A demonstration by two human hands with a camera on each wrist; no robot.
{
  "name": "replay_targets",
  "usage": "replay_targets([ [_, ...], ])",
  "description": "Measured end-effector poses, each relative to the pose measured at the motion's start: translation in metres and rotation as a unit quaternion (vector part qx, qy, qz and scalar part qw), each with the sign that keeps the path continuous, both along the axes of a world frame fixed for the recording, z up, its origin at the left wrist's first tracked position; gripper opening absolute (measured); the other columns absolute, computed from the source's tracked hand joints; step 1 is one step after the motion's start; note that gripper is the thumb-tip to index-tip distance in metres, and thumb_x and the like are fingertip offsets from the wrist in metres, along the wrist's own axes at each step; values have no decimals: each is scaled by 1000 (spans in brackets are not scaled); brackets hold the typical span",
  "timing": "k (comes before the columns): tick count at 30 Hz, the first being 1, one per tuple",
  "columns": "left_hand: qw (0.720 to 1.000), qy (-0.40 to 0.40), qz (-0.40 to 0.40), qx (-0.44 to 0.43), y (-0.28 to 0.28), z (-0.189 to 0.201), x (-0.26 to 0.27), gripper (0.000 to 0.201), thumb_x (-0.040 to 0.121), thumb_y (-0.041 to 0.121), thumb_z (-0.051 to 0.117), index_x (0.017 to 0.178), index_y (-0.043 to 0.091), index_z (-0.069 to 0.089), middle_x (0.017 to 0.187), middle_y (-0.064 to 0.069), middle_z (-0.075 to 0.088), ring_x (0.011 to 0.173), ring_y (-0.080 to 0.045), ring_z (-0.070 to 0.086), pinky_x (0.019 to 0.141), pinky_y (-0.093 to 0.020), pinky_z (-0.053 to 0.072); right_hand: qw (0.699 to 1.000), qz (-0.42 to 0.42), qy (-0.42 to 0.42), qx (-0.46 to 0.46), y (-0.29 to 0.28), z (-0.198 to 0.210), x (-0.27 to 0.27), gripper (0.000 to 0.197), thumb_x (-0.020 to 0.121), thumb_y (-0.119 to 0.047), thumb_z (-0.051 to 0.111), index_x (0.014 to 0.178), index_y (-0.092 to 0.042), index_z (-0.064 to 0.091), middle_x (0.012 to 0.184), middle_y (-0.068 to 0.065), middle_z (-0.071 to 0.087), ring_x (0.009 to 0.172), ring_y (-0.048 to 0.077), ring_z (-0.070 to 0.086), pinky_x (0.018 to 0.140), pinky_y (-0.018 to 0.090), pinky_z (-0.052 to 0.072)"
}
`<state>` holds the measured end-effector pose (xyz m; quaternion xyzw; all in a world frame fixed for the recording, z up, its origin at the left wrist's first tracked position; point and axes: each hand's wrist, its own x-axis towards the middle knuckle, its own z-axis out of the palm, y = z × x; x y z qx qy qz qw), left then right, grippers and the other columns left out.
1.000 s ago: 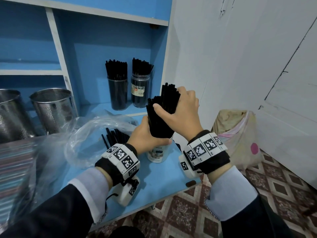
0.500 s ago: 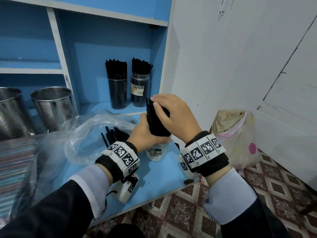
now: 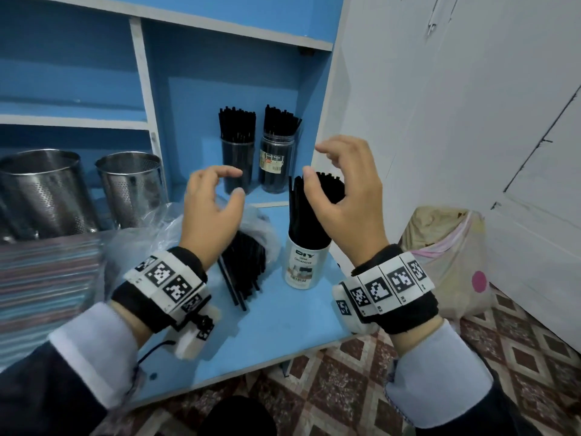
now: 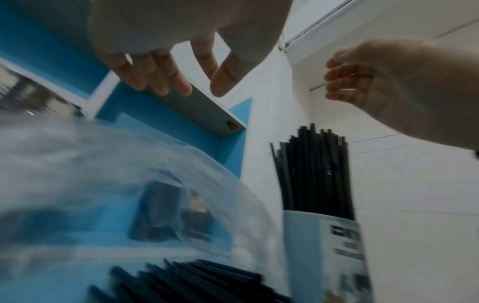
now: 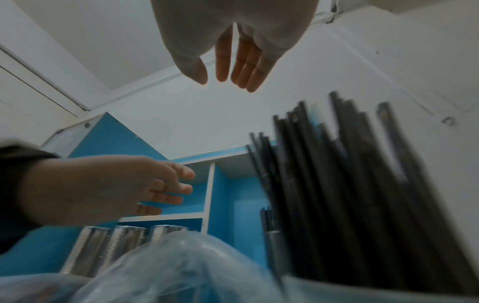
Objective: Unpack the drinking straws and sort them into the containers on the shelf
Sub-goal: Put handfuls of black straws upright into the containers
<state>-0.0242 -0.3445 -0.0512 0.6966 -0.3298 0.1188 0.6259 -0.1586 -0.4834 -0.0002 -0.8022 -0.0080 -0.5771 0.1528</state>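
A white labelled canister (image 3: 301, 266) stands on the blue table (image 3: 283, 335), packed with upright black straws (image 3: 309, 212). My right hand (image 3: 342, 190) hovers just above and in front of the straw tops, fingers loosely curved and holding nothing. To the left my left hand (image 3: 213, 199) hangs in the air, also empty, above a clear plastic bag (image 3: 151, 234) with loose black straws (image 3: 243, 269) spilling out of it. The left wrist view shows the canister (image 4: 321, 252) with its straws (image 4: 314, 174) and the bag (image 4: 108, 184). In the right wrist view the straws (image 5: 344, 190) are blurred.
Two jars full of black straws (image 3: 237, 152) (image 3: 276, 155) stand on the shelf behind. Two perforated steel cups (image 3: 41, 190) (image 3: 132, 184) sit to the left. A bag-lined bin (image 3: 446, 256) stands on the tiled floor at the right, by white doors.
Both hands pushed the straw bundle down into the white canister, then let go and lifted apart. The camera view has tilted down and closer.
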Motion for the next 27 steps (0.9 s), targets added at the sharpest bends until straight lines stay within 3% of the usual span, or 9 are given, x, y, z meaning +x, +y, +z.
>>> replay_targets([
  [4,979,17,105,174,37,16,31,17,77,32,53,88,41,61,111,-2,53,114,-30,51,106,-46,36,997,70,13,15,32,-9,20,4,88,-5,63,89,-3,61,88,-1,54,81,9,50,76,17,43],
  [8,919,78,74,380,60,11,47,18,81,28,59,82,43,68,121,-3,60,112,-32,55,102,-44,43,947,84,300,84,55,-32,47,12,91,-17,59,91,-8,66,88,3,65,84,16,58,79,29,48],
  [10,920,97,9,379,64,4,50,26,84,15,57,86,38,70,122,1,62,106,-29,60,92,-34,49,893,27,437,105,61,-48,60,21,93,-24,57,88,-7,68,87,7,68,84,21,60,77,33,49],
  [12,922,100,-36,372,68,-3,50,36,86,2,52,97,31,70,123,6,57,91,-29,62,72,-29,48,867,-30,486,109,65,-61,70,27,95,-23,53,76,-5,61,82,13,66,82,28,61,67,31,44],
  [14,929,95,-54,353,70,-7,50,44,87,-6,46,105,26,70,126,6,57,80,-27,59,61,-29,43,842,-78,524,101,67,-73,77,24,97,-22,51,85,-5,63,93,15,68,92,30,63,69,29,42],
  [17,948,80,-51,303,73,-10,50,42,91,-5,45,108,24,70,140,3,55,97,-22,58,69,-27,46,805,-122,571,107,67,-87,84,32,99,-24,51,119,-3,62,120,15,65,112,30,61,85,33,50],
  [19,960,72,-52,267,72,-8,51,36,95,0,48,108,26,70,143,3,53,110,-18,55,77,-21,43,795,-141,582,99,66,-91,88,32,99,-26,50,119,-2,61,117,16,65,110,31,61,85,34,50],
  [23,970,80,-78,215,67,-4,51,28,98,6,52,107,26,69,138,1,56,81,-8,47,55,-4,40,775,-177,604,50,66,-93,100,38,98,-31,51,128,-7,51,122,15,62,115,32,57,96,39,48],
  [27,974,99,-66,193,65,-5,51,27,97,6,54,109,24,69,139,-1,55,68,3,38,49,0,37,741,-178,647,34,66,-94,107,53,100,-28,44,151,-25,29,139,19,48,125,34,50,103,41,45],
])
